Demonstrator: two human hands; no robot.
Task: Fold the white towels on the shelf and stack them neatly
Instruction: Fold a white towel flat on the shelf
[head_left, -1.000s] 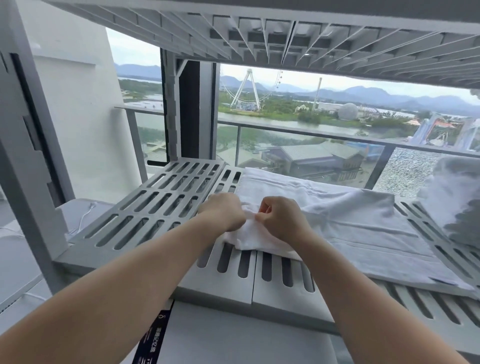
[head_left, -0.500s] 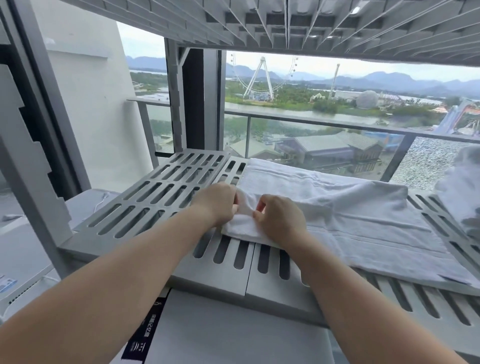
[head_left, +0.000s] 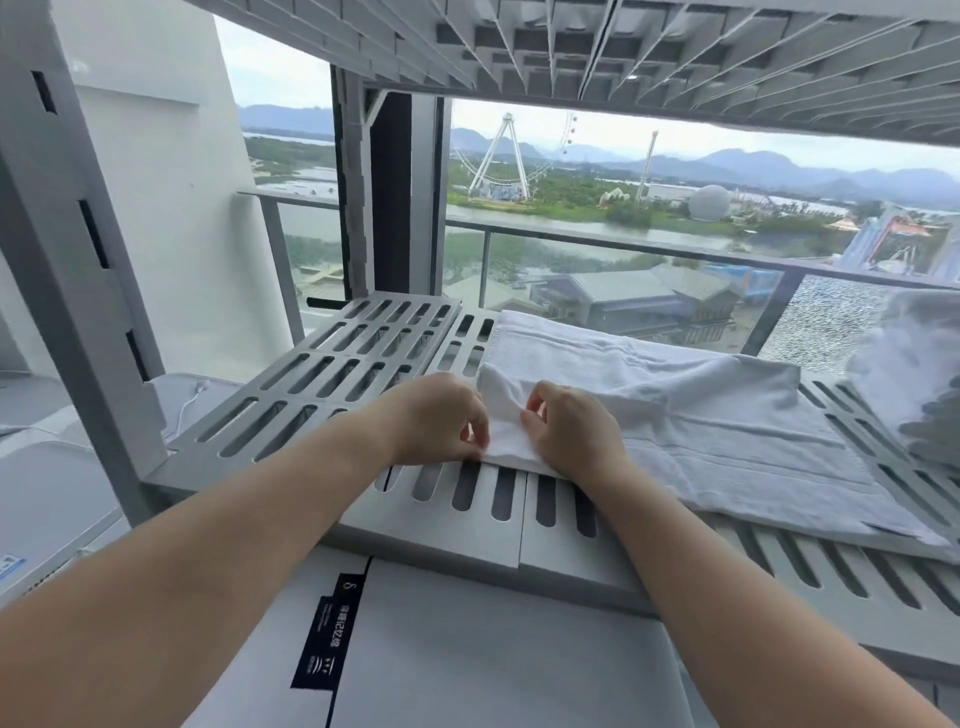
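Observation:
A white towel (head_left: 717, 415) lies spread across the grey slotted shelf (head_left: 332, 374), reaching from the middle to the right. Its near left corner is bunched up between my hands. My left hand (head_left: 441, 421) pinches the towel's left edge with curled fingers. Just to the right, my right hand (head_left: 574, 428) pinches the same corner, its fingers curled on the cloth. A second white towel (head_left: 914, 374) sits crumpled at the far right of the shelf, partly cut off by the frame.
Another slotted shelf (head_left: 675, 52) hangs close overhead. A grey upright post (head_left: 67, 249) stands at the left. Below the shelf's front edge sits a white appliance top (head_left: 467, 649) with a black label. Behind the shelf are a window and balcony rail (head_left: 623, 244).
Both hands stayed on the towel's near left corner. They have gathered the corner into a small raised fold, and the view has tilted slightly.

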